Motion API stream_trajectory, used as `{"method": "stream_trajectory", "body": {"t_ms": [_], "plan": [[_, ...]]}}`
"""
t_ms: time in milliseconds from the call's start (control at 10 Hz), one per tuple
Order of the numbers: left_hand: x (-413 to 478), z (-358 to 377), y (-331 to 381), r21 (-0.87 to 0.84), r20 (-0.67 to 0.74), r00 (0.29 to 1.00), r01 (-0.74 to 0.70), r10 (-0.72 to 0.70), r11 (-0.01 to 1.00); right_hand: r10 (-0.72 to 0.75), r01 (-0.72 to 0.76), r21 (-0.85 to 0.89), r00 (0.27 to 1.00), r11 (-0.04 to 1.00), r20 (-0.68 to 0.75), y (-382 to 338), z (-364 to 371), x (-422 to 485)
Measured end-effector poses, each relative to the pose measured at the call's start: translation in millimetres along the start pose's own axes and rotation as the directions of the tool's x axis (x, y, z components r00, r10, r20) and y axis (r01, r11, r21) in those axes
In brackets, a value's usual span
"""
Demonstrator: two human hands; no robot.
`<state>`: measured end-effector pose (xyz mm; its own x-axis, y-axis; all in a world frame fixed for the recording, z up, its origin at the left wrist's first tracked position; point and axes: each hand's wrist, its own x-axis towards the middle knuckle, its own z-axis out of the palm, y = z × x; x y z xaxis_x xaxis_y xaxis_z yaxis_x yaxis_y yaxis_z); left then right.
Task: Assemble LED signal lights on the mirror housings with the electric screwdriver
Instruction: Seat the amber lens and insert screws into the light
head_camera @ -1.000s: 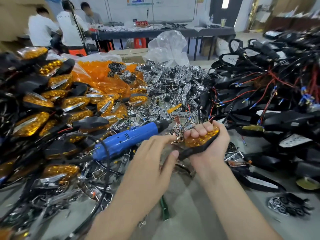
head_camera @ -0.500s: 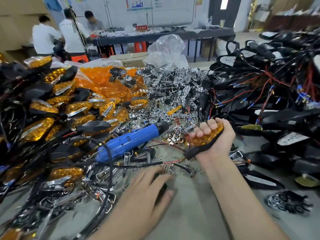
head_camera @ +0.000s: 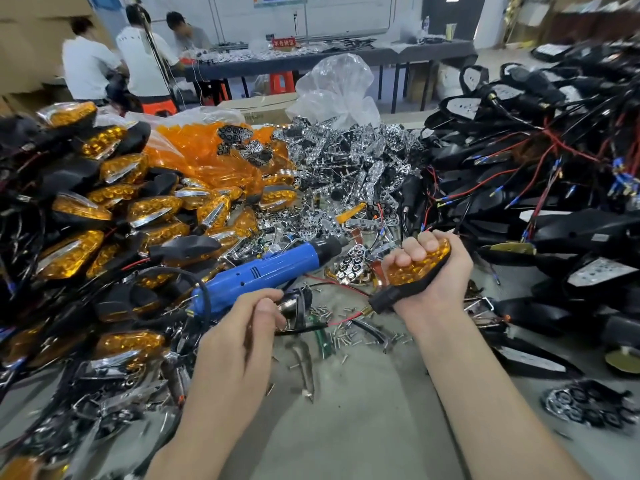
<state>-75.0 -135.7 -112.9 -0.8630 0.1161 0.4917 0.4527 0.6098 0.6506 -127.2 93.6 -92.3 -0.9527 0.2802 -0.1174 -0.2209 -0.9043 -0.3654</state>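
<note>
Right hand (head_camera: 433, 275), centre right of frame, fingers curled round light (head_camera: 415, 268). Amber lens is up, stalk points lower left. Screwdriver (head_camera: 270, 271) lies at centre, long axis lower left to upper right, bit end toward the light. Left hand (head_camera: 239, 334) is just below its rear end, so it's the nearer hand. Its fingers are curled, thumb by forefinger; can't tell if it's pinching anything. Screws (head_camera: 341, 336) lie loose between the hands. Likely next: left hand takes the screwdriver.

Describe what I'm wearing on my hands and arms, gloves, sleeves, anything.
The left hand and right hand are bare: no gloves, rings or watch show. The left forearm and right forearm are uncovered too, with no sleeve in view.
</note>
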Motion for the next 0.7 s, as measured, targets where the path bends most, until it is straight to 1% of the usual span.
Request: {"method": "stream_trajectory", "body": {"t_ms": [100, 200, 300, 400, 600, 700], "plan": [[-1.1, -0.6, -1.5, 0.188, 0.098, 0.994, 0.023, -0.042, 0.982, 0.001, -0.001, -0.014, 1.000, 1.000, 0.002, 1.4, 0.7, -0.3], [-1.0, -2.5, 1.1, 0.273, 0.142, 0.988, 0.016, -0.056, 0.962, -0.004, 0.004, -0.026, 1.000, 1.000, 0.007, 0.4, 0.5, -0.1], [-3.1, -9.5, -0.8, 0.201, 0.203, 0.977, 0.029, -0.071, 0.979, -0.009, 0.009, -0.042, 1.000, 0.999, 0.007, 0.7, -0.3, 0.3], [-6.1, -14.6, -2.8, 0.229, 0.264, 0.964, -0.023, -0.039, 0.973, -0.010, 0.011, -0.054, 1.000, 0.999, 0.006, 2.3, -0.9, 0.7], [-5.0, -13.7, -3.3, 0.240, 0.334, 0.938, -0.177, 0.090, 0.954, -0.014, 0.015, -0.071, 1.000, 0.997, 0.011, 3.4, -1.0, -0.1], [-5.0, -10.4, -6.4, 0.267, 0.367, 0.922, -0.233, 0.125, 0.935, -0.014, 0.015, -0.077, 1.000, 0.997, 0.011, 3.7, -0.9, -0.4]]}}
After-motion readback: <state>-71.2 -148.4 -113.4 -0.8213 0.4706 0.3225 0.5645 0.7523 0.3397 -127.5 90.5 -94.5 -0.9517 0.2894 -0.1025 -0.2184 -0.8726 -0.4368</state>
